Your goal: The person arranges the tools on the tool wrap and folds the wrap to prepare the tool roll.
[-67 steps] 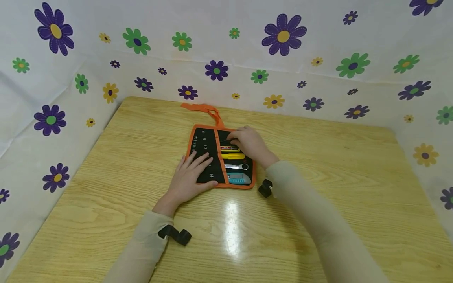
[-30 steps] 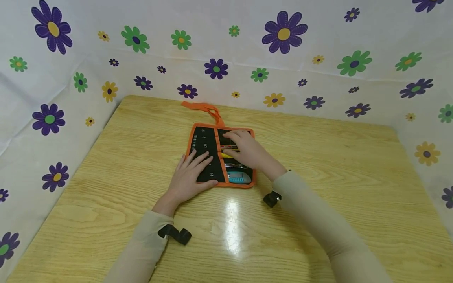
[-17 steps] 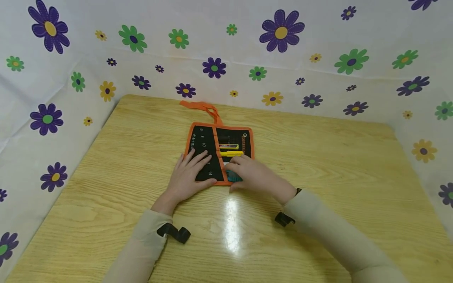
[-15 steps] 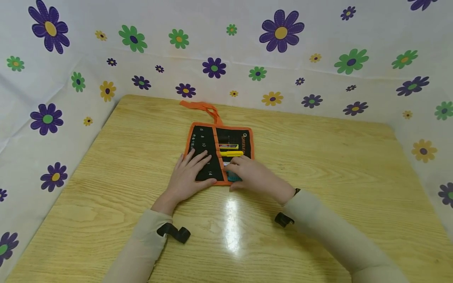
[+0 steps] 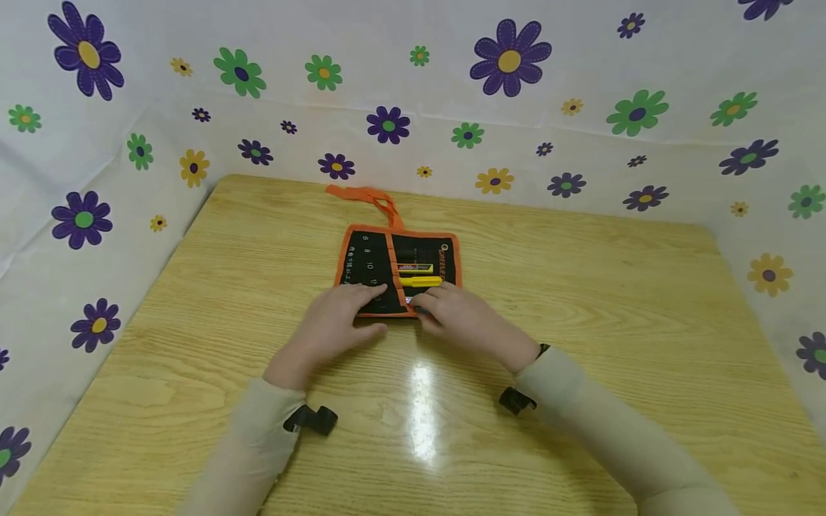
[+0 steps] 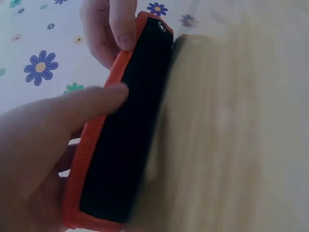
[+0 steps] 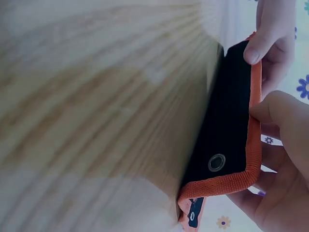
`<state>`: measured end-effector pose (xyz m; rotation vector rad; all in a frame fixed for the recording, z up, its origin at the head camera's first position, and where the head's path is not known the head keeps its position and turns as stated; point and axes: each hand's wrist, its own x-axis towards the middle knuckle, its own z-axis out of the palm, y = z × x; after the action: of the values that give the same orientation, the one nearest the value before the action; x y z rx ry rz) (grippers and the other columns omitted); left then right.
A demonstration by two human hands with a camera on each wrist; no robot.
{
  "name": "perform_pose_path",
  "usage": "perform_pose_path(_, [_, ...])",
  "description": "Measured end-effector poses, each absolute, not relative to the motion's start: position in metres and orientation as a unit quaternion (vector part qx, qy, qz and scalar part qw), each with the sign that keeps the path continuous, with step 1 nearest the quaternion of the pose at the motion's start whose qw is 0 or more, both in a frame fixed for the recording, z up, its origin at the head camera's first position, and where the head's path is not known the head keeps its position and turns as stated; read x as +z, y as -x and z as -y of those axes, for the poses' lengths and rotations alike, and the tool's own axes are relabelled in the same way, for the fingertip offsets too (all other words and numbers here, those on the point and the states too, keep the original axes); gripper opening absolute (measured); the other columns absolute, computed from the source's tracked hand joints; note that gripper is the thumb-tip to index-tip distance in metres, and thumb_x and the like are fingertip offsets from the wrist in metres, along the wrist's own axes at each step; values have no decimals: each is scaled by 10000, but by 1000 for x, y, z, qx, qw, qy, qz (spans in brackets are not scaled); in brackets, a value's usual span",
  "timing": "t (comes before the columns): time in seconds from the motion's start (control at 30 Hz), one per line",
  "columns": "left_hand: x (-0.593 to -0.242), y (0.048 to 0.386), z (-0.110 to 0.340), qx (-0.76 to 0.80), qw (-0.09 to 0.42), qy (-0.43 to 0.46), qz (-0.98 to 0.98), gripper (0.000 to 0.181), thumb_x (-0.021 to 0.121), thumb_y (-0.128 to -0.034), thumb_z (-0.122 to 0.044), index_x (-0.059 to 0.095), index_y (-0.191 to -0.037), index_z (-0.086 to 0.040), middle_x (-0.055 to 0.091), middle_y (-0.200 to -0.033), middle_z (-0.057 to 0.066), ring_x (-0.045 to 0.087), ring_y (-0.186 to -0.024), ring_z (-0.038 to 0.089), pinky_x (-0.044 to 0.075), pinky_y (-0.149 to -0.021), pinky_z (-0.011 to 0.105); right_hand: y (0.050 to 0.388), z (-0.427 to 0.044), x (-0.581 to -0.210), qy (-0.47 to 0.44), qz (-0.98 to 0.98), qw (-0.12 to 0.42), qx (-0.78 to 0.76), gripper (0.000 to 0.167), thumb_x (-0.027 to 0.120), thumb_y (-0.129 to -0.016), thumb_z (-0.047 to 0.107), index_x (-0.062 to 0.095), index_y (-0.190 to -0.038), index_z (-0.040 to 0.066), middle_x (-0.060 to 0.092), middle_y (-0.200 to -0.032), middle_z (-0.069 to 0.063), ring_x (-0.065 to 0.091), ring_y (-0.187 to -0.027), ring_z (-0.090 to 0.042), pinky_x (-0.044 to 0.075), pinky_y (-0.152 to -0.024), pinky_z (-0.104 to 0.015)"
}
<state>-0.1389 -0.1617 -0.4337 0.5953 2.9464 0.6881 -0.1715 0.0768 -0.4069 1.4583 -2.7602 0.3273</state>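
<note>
A black tool pouch [image 5: 361, 251] with orange trim lies spread on the table, its near edge lifted. My left hand [image 5: 329, 322] pinches that raised edge at the left, the thumb on the near face and fingers behind. My right hand [image 5: 464, 319] grips the same edge farther right. In the left wrist view, the raised flap of the pouch [image 6: 130, 106] stands up from the table between both hands. The right wrist view shows a metal eyelet [image 7: 217, 163] at its corner. Pocketed inside are a yellow tool [image 5: 422, 282] and a yellow-and-red labelled item [image 5: 415, 269]. My right hand covers other tools.
An orange tie strap [image 5: 364, 195] trails from the pouch's far edge towards the back of the wooden table [image 5: 581, 287]. A white cloth [image 5: 439, 100] with printed flowers hangs behind and at the sides. Black wrist mounts [image 5: 312, 420] sit on both sleeves.
My right hand has come down from the pouch's upper pockets to its near edge. My left hand, earlier flat on the pouch, has drawn back to that edge, which now stands raised.
</note>
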Motion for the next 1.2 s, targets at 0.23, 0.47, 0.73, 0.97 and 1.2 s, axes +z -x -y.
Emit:
perform_pose_path(0.23, [-416,153,157,219,-2,-219,-951,371,698,-891,-242,642,-1243,-137,660,-1159,44,619,-1034,201,506,-861,397,179,-74,-402,-408,901,-60,131,251,559,-968,95,639,-1198,34,657,-1112,-92,597,-975,-240,506,-839,-352])
perform_pose_path(0.47, [-413,167,152,206,-56,-243,-946,213,731,-859,-144,701,-1068,-116,646,-988,7,592,-873,181,498,-771,352,190,-74,-406,-405,902,30,148,202,623,-923,49,629,-1125,36,616,-999,-85,580,-860,-221,511,-762,-329])
perform_pose_path(0.73, [-420,175,145,167,-87,-227,-956,36,716,-873,-160,712,-896,-133,605,-891,-4,540,-816,210,462,-725,362,195,-75,-409,-415,903,74,81,153,722,-867,141,719,-1004,73,629,-1030,-74,562,-928,-249,486,-823,-379])
perform_pose_path(0.97, [-426,172,148,150,-42,-222,-963,381,750,-810,-424,682,-1034,-124,595,-965,12,532,-853,218,477,-720,369,193,-75,-409,-401,914,-4,62,510,773,-790,363,655,-1165,39,601,-1123,-102,550,-986,-259,474,-884,-366])
perform_pose_path(1.2, [-429,171,149,149,-34,-232,-961,400,787,-798,-310,650,-1105,-93,609,-1041,54,552,-923,249,488,-796,389,192,-76,-412,-420,907,24,32,371,759,-836,208,646,-1144,33,623,-1097,-120,572,-966,-272,487,-857,-362])
